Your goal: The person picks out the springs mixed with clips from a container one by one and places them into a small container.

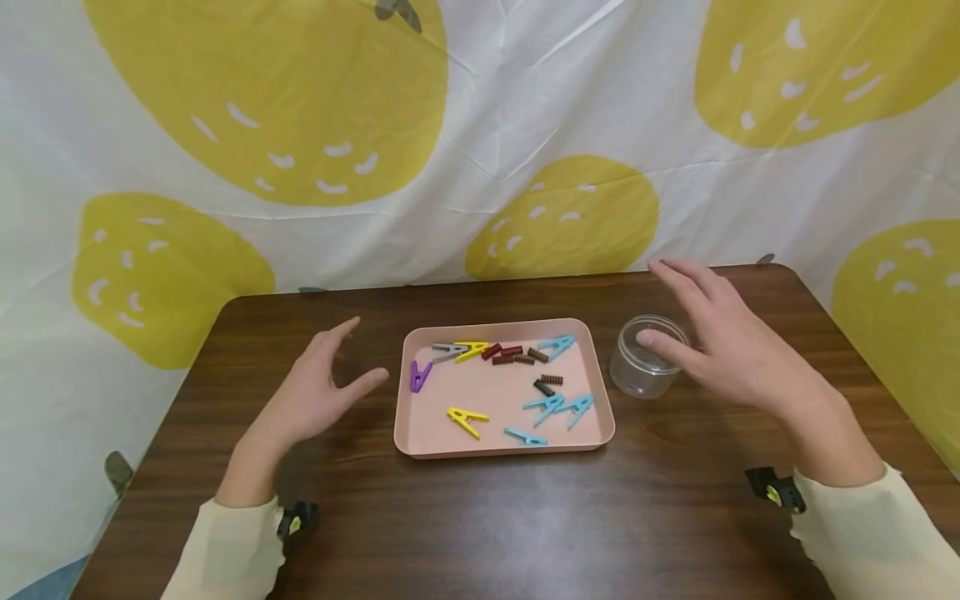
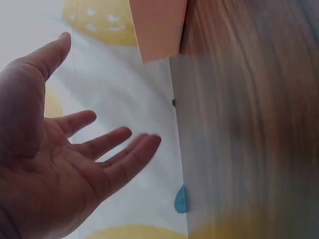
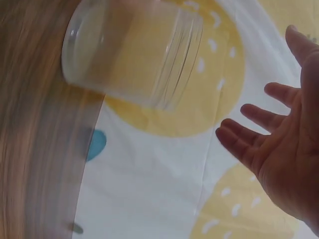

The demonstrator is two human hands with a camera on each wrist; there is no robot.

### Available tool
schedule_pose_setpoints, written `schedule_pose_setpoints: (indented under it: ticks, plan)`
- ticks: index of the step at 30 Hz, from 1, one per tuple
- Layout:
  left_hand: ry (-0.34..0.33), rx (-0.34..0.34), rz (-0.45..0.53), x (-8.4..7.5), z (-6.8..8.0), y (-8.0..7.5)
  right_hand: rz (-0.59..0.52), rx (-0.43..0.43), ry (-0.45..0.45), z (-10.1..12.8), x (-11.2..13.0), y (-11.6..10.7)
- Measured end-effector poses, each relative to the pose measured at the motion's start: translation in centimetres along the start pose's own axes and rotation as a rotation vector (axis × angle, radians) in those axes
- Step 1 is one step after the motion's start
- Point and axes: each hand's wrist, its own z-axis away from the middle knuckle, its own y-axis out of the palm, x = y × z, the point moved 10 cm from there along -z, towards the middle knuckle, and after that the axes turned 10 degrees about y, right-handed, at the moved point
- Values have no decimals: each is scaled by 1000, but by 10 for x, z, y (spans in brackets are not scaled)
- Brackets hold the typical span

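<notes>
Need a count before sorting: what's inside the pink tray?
In the pink tray lie colored clothespins: blue, yellow, one purple, one grey, plus several dark springs. Nothing covers them; both hands are outside the tray. The clear jar beside it looks empty.

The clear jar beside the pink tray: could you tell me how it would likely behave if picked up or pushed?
The clear jar looks empty, so probably light. It stands squat and upright on the table, so a push would likely slide rather than tip it. Its smooth wall may be slippery.

Makeshift recording booth: lemon-print sheet (image 1: 480,125) backdrop behind small wooden table (image 1: 480,517).
</notes>
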Motion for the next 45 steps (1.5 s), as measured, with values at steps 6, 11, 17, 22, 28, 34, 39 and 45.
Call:
schedule_pose_setpoints:
  ticks: [6, 11, 17, 22, 28, 34, 39, 45]
  plan:
    - [3, 7, 129, -4, -4, 11, -69, 16, -62, 0, 23, 10]
    - [-5, 29, 203, -4, -5, 20, -130, 34, -85, -2, 35, 23]
    - [-14, 51, 284, -4, -8, 31, -203, 50, -150, -7, 50, 42]
    - [-20, 60, 344, -3, -9, 36, -275, 79, -176, -12, 56, 58]
    - [-27, 90, 352, -1, -9, 42, -334, 157, -135, -18, 55, 80]
    - [-54, 126, 360, 3, -10, 51, -323, 198, -98, -24, 52, 97]
    - [-53, 137, 371, 4, -9, 55, -309, 201, -87, -27, 50, 107]
    - [-15, 130, 418, 2, -9, 56, -287, 204, -79, -30, 48, 114]
